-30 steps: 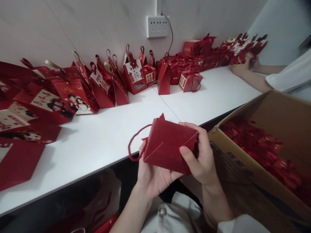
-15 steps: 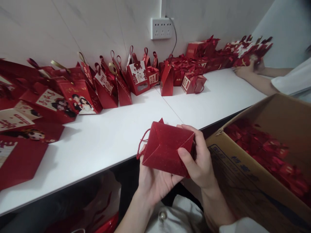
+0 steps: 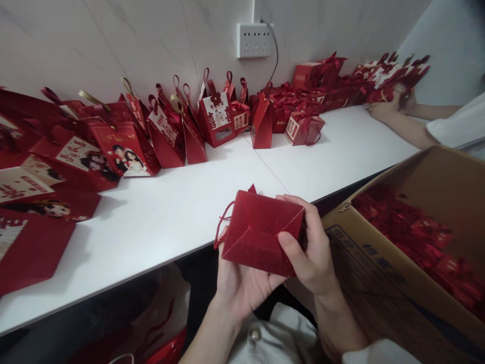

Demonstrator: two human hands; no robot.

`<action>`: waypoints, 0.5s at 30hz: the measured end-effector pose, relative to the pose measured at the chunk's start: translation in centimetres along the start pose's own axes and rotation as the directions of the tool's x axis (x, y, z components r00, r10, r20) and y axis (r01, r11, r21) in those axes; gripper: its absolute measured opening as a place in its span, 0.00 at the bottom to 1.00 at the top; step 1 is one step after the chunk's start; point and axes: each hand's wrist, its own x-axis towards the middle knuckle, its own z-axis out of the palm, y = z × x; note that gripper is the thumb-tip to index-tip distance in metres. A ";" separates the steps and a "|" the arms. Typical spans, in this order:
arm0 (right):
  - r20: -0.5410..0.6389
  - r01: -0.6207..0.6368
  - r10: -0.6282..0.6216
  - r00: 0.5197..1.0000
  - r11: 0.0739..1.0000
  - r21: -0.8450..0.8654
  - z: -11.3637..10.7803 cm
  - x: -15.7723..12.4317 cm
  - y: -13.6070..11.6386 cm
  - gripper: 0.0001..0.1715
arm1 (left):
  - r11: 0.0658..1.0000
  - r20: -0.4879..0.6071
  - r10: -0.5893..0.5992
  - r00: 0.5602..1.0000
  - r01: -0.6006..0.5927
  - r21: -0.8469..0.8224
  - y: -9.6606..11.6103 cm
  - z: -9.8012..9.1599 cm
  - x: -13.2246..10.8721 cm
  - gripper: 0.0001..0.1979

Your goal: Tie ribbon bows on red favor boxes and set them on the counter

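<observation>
A small red paper gift bag [image 3: 257,232] with a red cord handle is held bottom side up in front of the white table's edge. My left hand [image 3: 238,283] cups it from beneath, fingers curled under the bag. My right hand [image 3: 310,253] grips its right side, thumb pressed on the folded bottom flaps and fingers wrapped over the top edge. The cord handle loops out at the bag's left.
A white table [image 3: 159,217] carries rows of red gift bags [image 3: 212,116] along the wall and flat red bags at the left. An open cardboard box [image 3: 382,263] of red bags stands at the right. Another person's hands [image 3: 386,108] work at the far right.
The bag has turned slightly and its cord handle has drawn in closer to the bag. Both hands keep their hold.
</observation>
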 end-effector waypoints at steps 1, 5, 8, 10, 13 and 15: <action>-0.001 0.001 -0.001 1.000 1.000 0.003 0.0 0.0 0.0 0.26 | 1.000 -0.003 0.002 1.000 -0.002 0.007 0.0 0.0 0.0 0.33; 0.000 -0.002 0.002 1.000 1.000 0.003 0.0 0.0 0.0 0.26 | 0.999 -0.019 0.008 1.000 -0.007 0.043 -0.1 0.0 0.0 0.32; 0.002 0.004 -0.004 1.000 1.000 0.006 0.0 -0.1 0.0 0.26 | 1.000 -0.013 0.012 1.000 -0.012 0.029 -0.1 0.0 0.0 0.32; 0.006 0.006 -0.006 1.000 1.000 0.010 0.0 -0.1 0.0 0.26 | 1.000 0.001 0.010 1.000 -0.010 0.002 -0.1 0.0 0.0 0.32; 0.009 0.006 -0.006 1.000 1.000 0.001 0.0 -0.1 -0.1 0.27 | 1.000 0.018 0.006 1.000 -0.005 -0.011 -0.1 0.0 0.0 0.34; 0.008 0.004 -0.003 1.000 1.000 -0.003 0.0 -0.1 -0.1 0.27 | 1.000 0.016 0.011 1.000 -0.011 -0.001 -0.1 0.0 -0.1 0.34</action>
